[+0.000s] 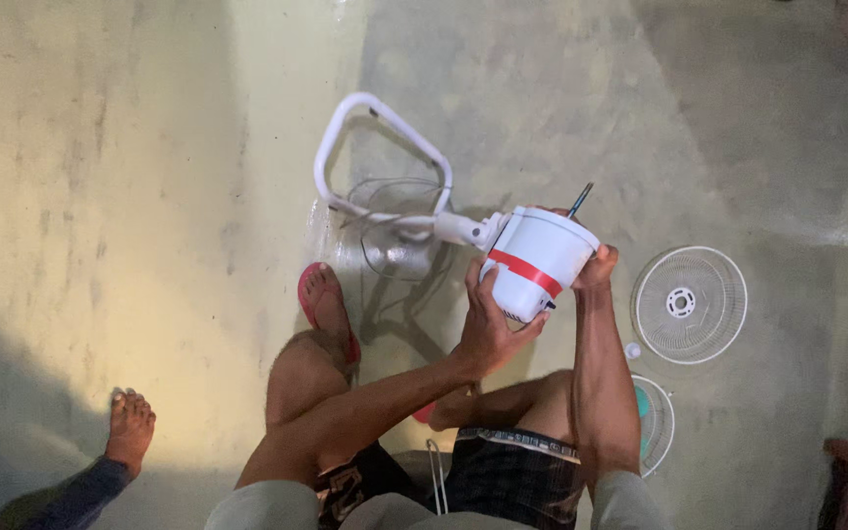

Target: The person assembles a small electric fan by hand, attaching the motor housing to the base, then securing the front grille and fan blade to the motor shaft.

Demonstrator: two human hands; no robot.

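L hand [488, 329] grips white fan motor housing [539, 260] underneath, steadying it; R hand [596, 267] closed on far side, near screwdriver [579, 200]. Fan grille [689, 304] on floor, right.

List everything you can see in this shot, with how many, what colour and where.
fan motor housing: one, white with a red band, centre, held in both hands
fan stand: one, white tube frame, on the floor, joined to the housing
thin rod: one, dark, sticking up behind the housing
fan grille: one, white, flat on the floor at right
second grille: one, white over something teal, lower right, partly hidden
small cap: one, white, between the grilles
floor: bare concrete, greyish
another person's foot: one, bare, lower left
sandal: one, red, on the person's foot
left hand: grips the housing's side
right hand: on the housing's far side
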